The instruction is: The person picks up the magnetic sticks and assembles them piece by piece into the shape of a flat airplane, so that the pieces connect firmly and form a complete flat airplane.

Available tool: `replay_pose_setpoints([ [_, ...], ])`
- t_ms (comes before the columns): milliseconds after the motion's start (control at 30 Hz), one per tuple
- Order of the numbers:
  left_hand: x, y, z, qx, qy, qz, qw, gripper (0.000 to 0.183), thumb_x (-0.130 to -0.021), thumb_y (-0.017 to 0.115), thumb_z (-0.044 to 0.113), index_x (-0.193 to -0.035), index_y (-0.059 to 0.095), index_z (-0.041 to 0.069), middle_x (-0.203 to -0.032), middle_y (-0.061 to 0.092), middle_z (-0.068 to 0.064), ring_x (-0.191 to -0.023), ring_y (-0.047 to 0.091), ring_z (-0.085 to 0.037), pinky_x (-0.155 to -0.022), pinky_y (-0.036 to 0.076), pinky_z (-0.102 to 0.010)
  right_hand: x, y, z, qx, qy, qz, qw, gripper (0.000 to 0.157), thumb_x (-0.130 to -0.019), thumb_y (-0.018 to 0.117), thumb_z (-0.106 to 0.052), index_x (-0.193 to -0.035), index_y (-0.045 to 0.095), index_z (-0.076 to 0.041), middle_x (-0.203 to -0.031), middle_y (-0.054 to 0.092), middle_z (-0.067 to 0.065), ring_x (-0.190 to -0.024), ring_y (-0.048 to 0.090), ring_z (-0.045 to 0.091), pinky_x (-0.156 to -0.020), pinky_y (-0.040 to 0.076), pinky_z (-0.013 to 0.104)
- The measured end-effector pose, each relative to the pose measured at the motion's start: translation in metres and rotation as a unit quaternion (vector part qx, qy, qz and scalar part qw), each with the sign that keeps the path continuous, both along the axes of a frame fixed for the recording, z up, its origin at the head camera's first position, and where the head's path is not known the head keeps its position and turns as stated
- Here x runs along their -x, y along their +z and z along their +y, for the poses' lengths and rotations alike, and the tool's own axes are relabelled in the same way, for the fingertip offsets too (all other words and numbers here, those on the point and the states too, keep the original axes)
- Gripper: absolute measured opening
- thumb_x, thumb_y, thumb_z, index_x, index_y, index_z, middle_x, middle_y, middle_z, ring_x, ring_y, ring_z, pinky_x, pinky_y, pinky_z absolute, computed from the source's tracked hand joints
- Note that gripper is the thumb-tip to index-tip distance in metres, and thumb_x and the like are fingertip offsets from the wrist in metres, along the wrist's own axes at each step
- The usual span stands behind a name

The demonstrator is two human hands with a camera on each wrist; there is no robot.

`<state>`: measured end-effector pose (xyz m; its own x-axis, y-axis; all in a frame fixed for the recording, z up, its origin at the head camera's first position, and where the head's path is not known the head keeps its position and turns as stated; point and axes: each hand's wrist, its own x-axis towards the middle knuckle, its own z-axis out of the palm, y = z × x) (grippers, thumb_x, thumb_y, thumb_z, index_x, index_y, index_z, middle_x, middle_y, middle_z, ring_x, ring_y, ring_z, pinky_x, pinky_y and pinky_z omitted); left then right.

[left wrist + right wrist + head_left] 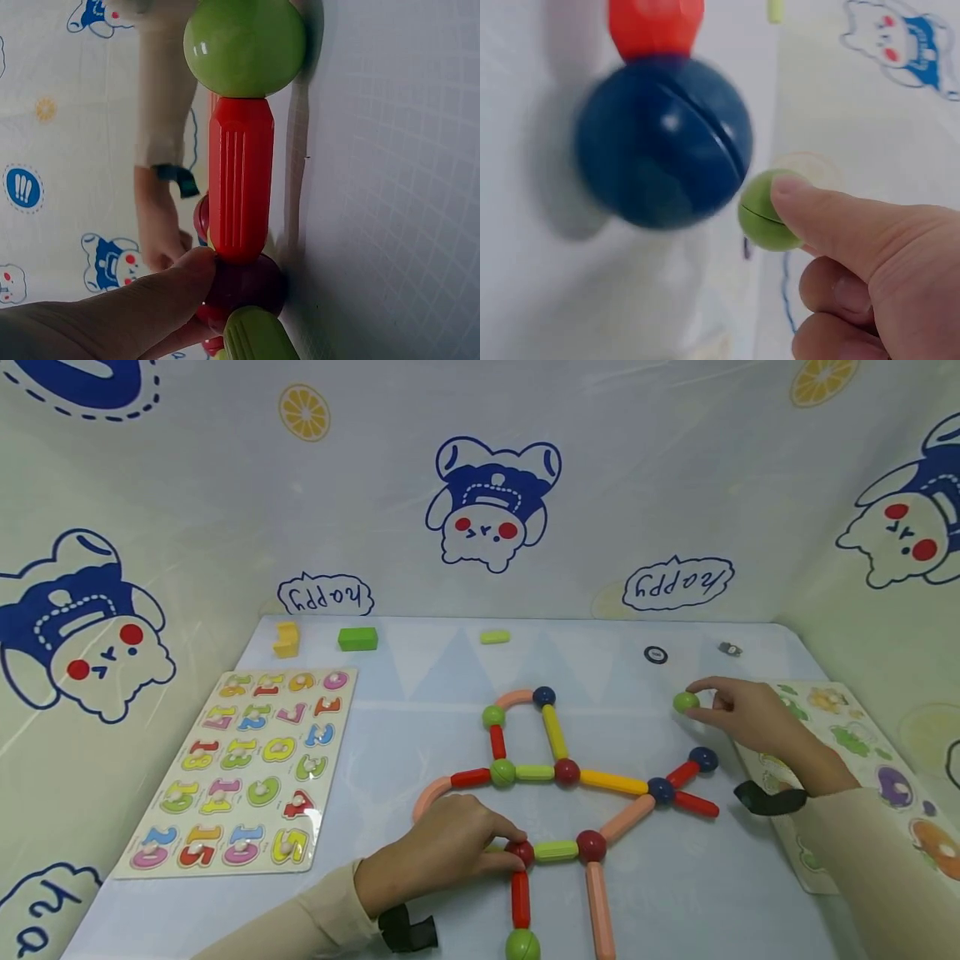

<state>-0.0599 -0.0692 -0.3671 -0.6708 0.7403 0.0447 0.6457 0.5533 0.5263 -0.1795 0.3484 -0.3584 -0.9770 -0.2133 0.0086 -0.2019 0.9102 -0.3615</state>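
My right hand [750, 718] pinches a green ball [686, 702] between thumb and fingers, above the table's right side. In the right wrist view that green ball [769, 214] appears beside a larger-looking blue ball [664, 142] on a red stick. My left hand [446, 847] holds a dark red ball [521, 854] between thumb and fingers. From this ball a red stick [521, 900] runs to another green ball [522, 944], and a light green stick [555, 851] leads to a second dark red ball [592, 846]. The left hand covers part of the joined figure.
The joined figure continues with a yellow stick [613, 782] and a blue ball [661, 791]. A number board [247, 768] lies left, a picture board [862, 743] right. Along the back sit a yellow block [287, 640], a green block [357, 639] and a loose light green stick [495, 637].
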Motion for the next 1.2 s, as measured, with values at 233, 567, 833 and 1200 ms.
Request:
replay_pose_setpoints([
  [233, 0.001, 0.0, 0.0, 0.004, 0.0, 0.001, 1.0, 0.027, -0.083, 0.068, 0.042, -0.103, 0.074, 0.025, -0.087, 0.068, 0.019, -0.053, 0.044, 0.012, -0.05, 0.035, -0.014, -0.069, 0.005, 0.021, -0.008, 0.005, 0.042, 0.999, 0.038, -0.081, 0.072, -0.035, -0.113, 0.062, -0.016, -0.055, 0.039, -0.005, -0.044, 0.035, 0.011, -0.039, 0.026, 0.025],
  [567, 0.0, 0.002, 0.0, 0.003, 0.001, -0.003, 1.0, 0.027, -0.083, 0.068, 0.041, -0.103, 0.074, 0.023, -0.087, 0.068, 0.019, -0.068, 0.051, 0.013, -0.057, 0.038, -0.011, -0.138, -0.002, 0.031, -0.033, -0.064, -0.029, 0.997, 0.047, -0.077, 0.073, -0.043, -0.112, 0.064, -0.012, -0.059, 0.039, -0.003, -0.046, 0.034, 0.011, -0.04, 0.025, 0.024],
  [833, -0.001, 0.0, 0.0, 0.003, -0.001, -0.002, 1.0, 0.028, -0.083, 0.068, 0.042, -0.103, 0.074, 0.024, -0.087, 0.068, 0.019, -0.066, 0.051, 0.014, -0.056, 0.038, -0.011, -0.144, -0.012, 0.014, -0.037, -0.039, -0.044, 0.998, 0.041, -0.077, 0.073, -0.044, -0.108, 0.066, -0.018, -0.057, 0.039, -0.008, -0.045, 0.033, 0.006, -0.042, 0.025, 0.023],
  [1200, 0.0, -0.001, 0.0, 0.001, -0.005, 0.002, 1.0, 0.028, -0.083, 0.066, 0.043, -0.104, 0.073, 0.025, -0.088, 0.068, 0.019, -0.071, 0.054, 0.014, -0.06, 0.039, -0.009, -0.133, -0.005, 0.004, -0.046, -0.022, -0.036, 0.998, 0.047, -0.077, 0.071, -0.049, -0.112, 0.065, -0.019, -0.055, 0.04, -0.008, -0.045, 0.035, 0.007, -0.042, 0.026, 0.022],
])
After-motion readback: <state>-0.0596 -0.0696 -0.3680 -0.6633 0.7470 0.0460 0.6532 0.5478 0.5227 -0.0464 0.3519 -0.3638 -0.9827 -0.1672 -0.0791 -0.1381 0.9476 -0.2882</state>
